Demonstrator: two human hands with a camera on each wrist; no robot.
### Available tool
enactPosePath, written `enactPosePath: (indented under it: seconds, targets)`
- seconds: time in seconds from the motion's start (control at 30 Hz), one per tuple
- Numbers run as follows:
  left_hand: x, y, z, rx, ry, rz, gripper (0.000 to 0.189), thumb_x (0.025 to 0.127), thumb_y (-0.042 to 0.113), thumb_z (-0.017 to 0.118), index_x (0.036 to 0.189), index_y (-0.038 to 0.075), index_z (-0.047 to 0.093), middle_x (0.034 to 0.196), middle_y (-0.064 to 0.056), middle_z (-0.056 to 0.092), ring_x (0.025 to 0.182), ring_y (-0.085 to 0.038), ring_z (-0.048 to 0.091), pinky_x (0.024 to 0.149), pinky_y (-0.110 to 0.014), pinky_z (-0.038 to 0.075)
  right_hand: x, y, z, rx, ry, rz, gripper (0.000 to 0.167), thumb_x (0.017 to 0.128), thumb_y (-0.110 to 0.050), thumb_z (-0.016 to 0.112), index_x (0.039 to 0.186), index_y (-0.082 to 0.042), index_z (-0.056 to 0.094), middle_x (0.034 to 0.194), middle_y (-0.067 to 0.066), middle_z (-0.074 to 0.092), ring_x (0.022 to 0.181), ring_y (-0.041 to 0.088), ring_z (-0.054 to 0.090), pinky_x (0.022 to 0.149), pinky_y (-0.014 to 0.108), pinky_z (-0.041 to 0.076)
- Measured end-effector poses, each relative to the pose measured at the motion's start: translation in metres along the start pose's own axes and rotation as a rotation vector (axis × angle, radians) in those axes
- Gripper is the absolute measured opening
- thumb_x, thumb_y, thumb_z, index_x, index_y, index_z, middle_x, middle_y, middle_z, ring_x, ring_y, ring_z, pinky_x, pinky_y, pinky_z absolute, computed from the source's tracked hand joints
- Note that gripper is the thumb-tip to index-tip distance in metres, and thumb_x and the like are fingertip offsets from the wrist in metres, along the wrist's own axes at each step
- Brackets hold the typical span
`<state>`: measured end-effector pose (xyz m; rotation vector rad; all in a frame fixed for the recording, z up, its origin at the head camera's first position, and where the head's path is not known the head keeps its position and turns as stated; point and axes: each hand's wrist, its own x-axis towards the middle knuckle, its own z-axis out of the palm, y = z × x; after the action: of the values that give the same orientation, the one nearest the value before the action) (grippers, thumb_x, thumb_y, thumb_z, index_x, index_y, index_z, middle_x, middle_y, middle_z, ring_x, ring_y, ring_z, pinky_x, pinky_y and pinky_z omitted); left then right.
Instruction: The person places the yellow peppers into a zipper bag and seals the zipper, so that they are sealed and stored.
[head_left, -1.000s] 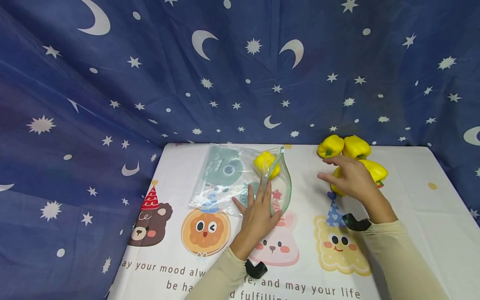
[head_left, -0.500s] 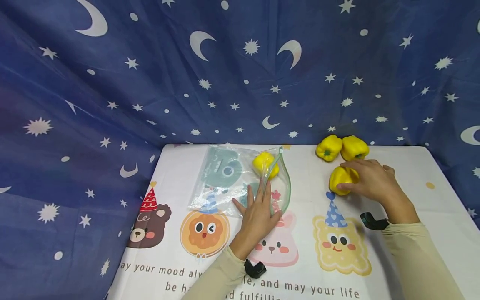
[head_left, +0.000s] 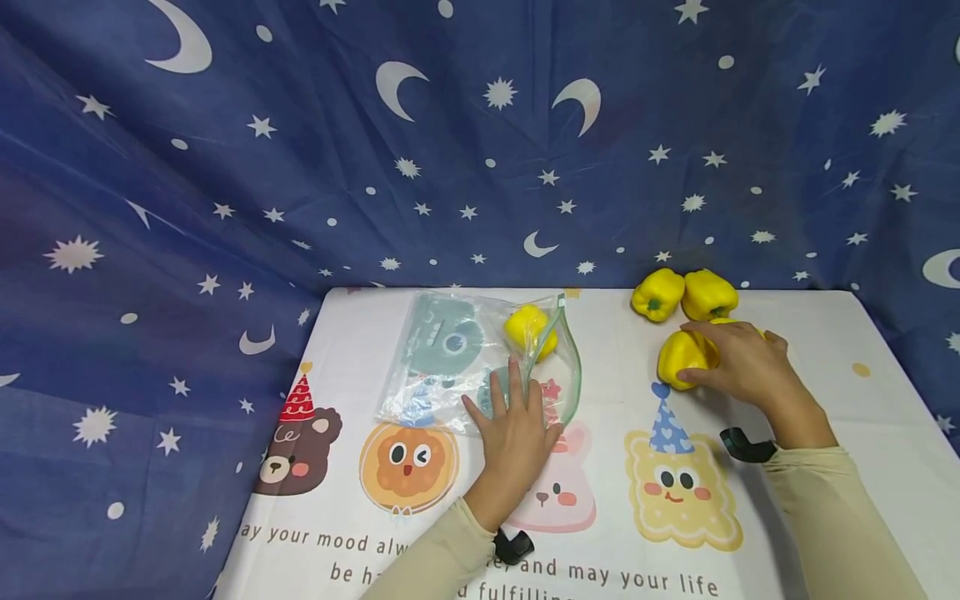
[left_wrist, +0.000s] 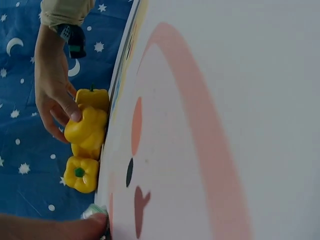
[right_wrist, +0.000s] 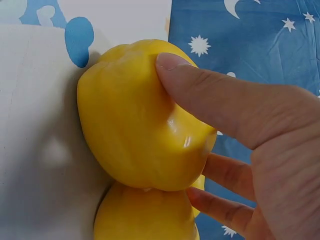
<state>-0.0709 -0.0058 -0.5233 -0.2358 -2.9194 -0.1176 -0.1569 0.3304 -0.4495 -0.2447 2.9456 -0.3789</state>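
My right hand point(head_left: 750, 371) holds a yellow bell pepper point(head_left: 682, 360), thumb on its near side and fingers round the far side. In the right wrist view the thumb presses into the glossy skin of this pepper point(right_wrist: 130, 120), and a second pepper point(right_wrist: 145, 217) sits against its end. That second one is mostly hidden behind the hand in the head view. My left hand point(head_left: 517, 450) lies with spread, straight fingers on the near edge of a clear zip bag point(head_left: 397, 396). Inside the bag, near its green-edged mouth on the right, lies another yellow pepper point(head_left: 527, 327).
Two more yellow peppers point(head_left: 657, 294) point(head_left: 710, 293) stand side by side at the back edge of the table. A white cloth with cartoon prints point(head_left: 840, 500) covers the table. Behind and at the left hangs a blue curtain point(head_left: 450, 108) with moons and stars.
My right hand has moved from above the peppers to the right, and its thumb and fingers have closed round the front pepper. My left hand has shifted slightly on the bag.
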Motion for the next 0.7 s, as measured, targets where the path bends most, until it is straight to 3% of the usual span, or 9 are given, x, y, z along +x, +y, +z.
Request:
enactPosePath:
  seconds: [0.13,0.27,0.47,0.7]
  targets:
    - [-0.0028,0.0035,-0.0027,0.066,0.022,-0.038,0.081,0.078,0.065,0.078,0.138,0.017,0.056,0.154,-0.025,0.047,0.136,-0.048,0.051,0.096,-0.082,0.037,-0.0005,-0.0013,0.0017,0.002,0.005,0.001,0.086,0.076,-0.056,0.084,0.145,-0.017,0.053,0.144,0.024,0.057,0.127,0.054,0.044,0.094,0.087,0.019]
    - [-0.004,0.0067,-0.0037,0.067,0.019,-0.066,0.077,0.078,0.064,0.078,0.135,0.017,0.057,0.144,-0.025,0.056,0.128,-0.046,0.059,0.093,-0.075,0.045,0.0001,-0.0025,0.0022,0.002,0.006,0.009,0.086,0.075,-0.055,0.085,0.145,-0.016,0.053,0.144,0.024,0.057,0.127,0.055,0.043,0.095,0.088,0.017]
    - [-0.0058,0.0082,-0.0032,0.039,-0.05,-0.122,0.08,0.081,0.067,0.073,0.143,0.02,0.054,0.151,-0.033,0.046,0.138,-0.055,0.046,0.091,-0.075,0.047,0.0008,-0.0025,0.0032,-0.003,0.004,0.005,0.087,0.075,-0.056,0.085,0.145,-0.016,0.053,0.143,0.024,0.057,0.126,0.055,0.044,0.094,0.088,0.018]
    - [-0.0054,0.0066,-0.0013,0.042,-0.14,-0.129,0.095,0.086,0.071,0.064,0.161,0.024,0.031,0.155,-0.035,0.038,0.141,-0.058,0.04,0.093,-0.081,0.041,0.0006,-0.0024,0.0041,0.0,0.005,0.008,0.086,0.075,-0.055,0.086,0.145,-0.017,0.053,0.143,0.024,0.058,0.126,0.054,0.044,0.095,0.088,0.017]
